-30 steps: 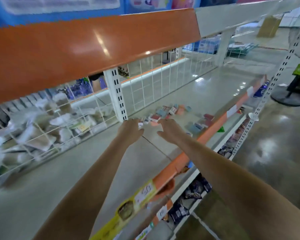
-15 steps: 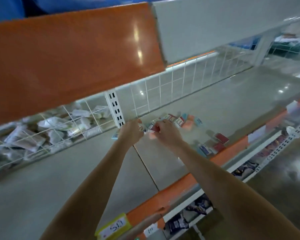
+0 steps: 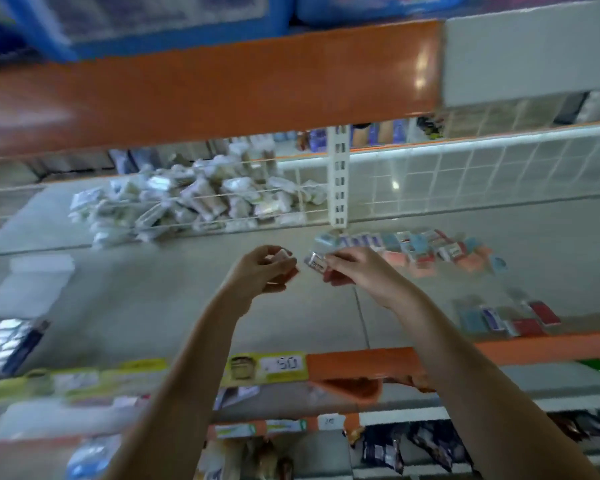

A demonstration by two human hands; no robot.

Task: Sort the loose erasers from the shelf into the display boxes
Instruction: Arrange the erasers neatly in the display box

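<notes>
My left hand (image 3: 262,271) is raised above the grey shelf (image 3: 153,299) and its curled fingers hold a small white eraser (image 3: 282,254). Close to its right, my right hand (image 3: 352,270) pinches a wrapped white eraser (image 3: 316,264). Behind the right hand a loose pile of erasers (image 3: 420,249) in blue, pink and red wrappers lies on the shelf. A smaller group of blue and red erasers (image 3: 506,317) sits near the shelf's front right. A dark display box (image 3: 4,344) with rows of white erasers stands at the far left. The picture is blurred.
A wire grid (image 3: 465,178) backs the shelf, and white packets (image 3: 194,202) are heaped behind it. An orange shelf edge (image 3: 187,98) hangs overhead. Yellow price labels (image 3: 281,365) line the front rail. Lower shelves hold dark packets (image 3: 413,445).
The view has swung left and the display box has come into sight. Both hands have lifted off the eraser pile, each now holding an eraser, and have drawn back toward me.
</notes>
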